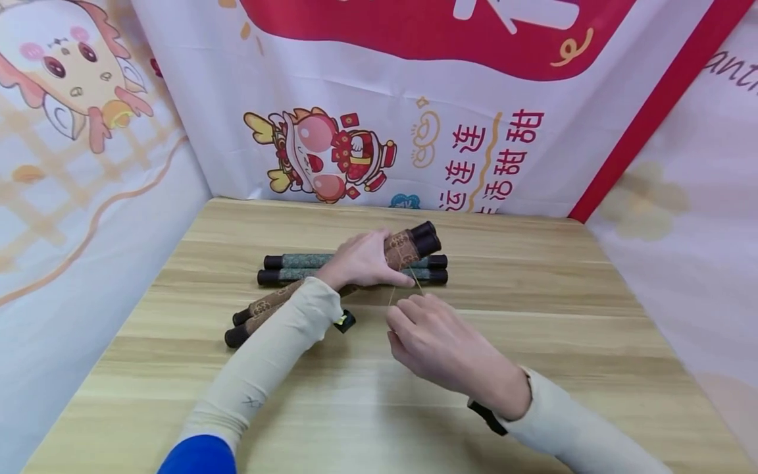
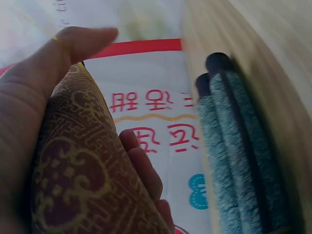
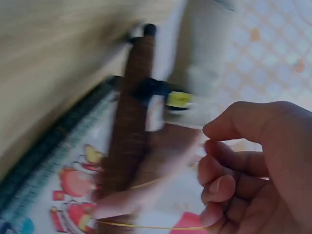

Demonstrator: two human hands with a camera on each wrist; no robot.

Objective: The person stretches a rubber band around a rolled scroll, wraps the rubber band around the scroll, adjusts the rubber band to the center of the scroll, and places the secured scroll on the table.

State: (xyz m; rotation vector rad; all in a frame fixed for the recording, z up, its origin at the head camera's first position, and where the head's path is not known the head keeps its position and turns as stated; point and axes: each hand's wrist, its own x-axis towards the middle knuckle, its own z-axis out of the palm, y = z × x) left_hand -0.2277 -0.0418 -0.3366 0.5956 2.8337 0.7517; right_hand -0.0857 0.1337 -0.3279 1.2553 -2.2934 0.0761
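My left hand (image 1: 362, 261) grips a brown patterned scroll (image 1: 400, 249), rolled from both ends into two parallel rolls with dark end knobs. It lies slantwise, its far right end raised. From that end a thin yellow rubber band (image 1: 418, 280) stretches in two strands to my right hand (image 1: 445, 349), whose curled fingers hold it. The right wrist view shows the band (image 3: 156, 226) drawn taut, with the left hand blurred. In the left wrist view, thumb and fingers wrap the scroll (image 2: 78, 180). Behind it, a green scroll (image 1: 304, 259) rests on the table, partly hidden.
The wooden table (image 1: 533, 368) ends at the back against a printed white and red cloth (image 1: 225, 131). More printed cloth hangs along the left and right sides. Dark wrist straps sit on both arms, the left one (image 1: 345, 322) beside the brown scroll.
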